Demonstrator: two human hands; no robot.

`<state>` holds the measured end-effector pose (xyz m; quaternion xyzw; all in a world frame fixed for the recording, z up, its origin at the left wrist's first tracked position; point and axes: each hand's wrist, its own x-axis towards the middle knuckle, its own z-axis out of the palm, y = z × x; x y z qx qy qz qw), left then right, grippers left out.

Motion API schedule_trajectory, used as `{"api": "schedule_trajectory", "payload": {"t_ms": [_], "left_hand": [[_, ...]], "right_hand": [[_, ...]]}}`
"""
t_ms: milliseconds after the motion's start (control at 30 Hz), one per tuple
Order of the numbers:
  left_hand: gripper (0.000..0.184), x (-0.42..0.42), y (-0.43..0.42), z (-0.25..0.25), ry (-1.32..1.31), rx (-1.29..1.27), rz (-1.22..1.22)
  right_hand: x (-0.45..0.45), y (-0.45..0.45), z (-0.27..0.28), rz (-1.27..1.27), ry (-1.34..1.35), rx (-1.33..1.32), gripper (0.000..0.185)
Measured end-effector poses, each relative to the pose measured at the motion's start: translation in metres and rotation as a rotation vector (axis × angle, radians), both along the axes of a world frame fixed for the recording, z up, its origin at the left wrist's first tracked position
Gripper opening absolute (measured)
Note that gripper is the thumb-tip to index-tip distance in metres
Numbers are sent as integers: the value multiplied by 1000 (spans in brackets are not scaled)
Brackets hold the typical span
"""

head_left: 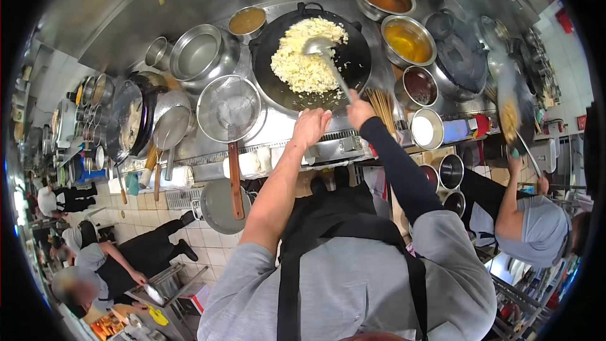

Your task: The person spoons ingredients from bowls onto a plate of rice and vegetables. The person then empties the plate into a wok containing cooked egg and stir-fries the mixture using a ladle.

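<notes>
A black wok (265, 57) sits on the range in front of me, with yellow-and-white fried rice (303, 69) heaped in its middle and far side. My right hand (360, 111) is closed round the handle of a metal ladle (320, 45), whose bowl rests in the rice. At the wok's near rim, my left hand (311, 126) has its fingers curled over the edge; the exact grip is partly hidden.
Left of the wok lie a wooden-handled strainer (228, 102) and a steel pot (197, 53). Bowls of amber liquid (408, 41) and dark sauce (419, 85) stand right, near a bamboo brush (381, 104). A co-worker (530, 224) handles another wok at right; other people are at lower left.
</notes>
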<state>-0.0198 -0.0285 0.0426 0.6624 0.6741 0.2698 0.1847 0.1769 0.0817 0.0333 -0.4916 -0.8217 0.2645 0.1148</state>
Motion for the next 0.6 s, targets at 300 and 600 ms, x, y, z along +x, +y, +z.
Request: {"api": "schedule_trajectory", "payload": {"t_ms": [300, 600], "left_hand": [[39, 3, 2, 5, 2, -43, 31], [38, 18, -3, -11, 8, 111, 101]], "right_hand": [[69, -14, 89, 161, -157, 41, 50], [38, -61, 52, 326, 236, -20, 53]]}}
